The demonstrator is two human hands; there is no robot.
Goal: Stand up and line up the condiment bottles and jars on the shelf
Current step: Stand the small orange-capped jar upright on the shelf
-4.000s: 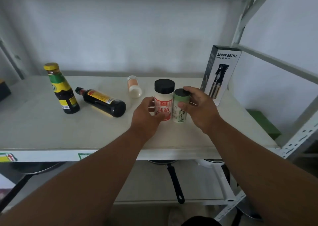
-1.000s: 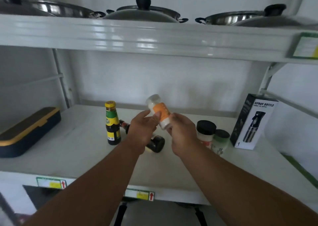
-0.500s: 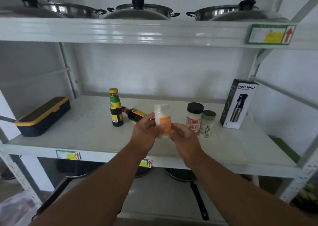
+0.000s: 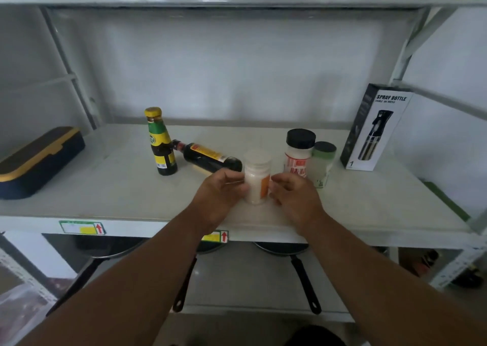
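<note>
Both my hands, left hand (image 4: 224, 187) and right hand (image 4: 292, 191), cupping orange-label jar (image 4: 257, 181) upright; setting base flat, left of black-lid jar (image 4: 299, 154), keeping row even.

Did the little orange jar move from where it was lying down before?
Yes. The orange jar lay behind the black-lidded jar; now it stands upright nearer the shelf's front edge, left of that jar, between both hands.

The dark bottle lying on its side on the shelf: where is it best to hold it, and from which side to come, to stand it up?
Probably grip the dark bottle around its wide body near the base end, coming from above and the front. It lies flat, its neck pointing left, close to the upright green-labelled bottle, so the neck end is crowded. The base end lies nearest the left hand.
</note>
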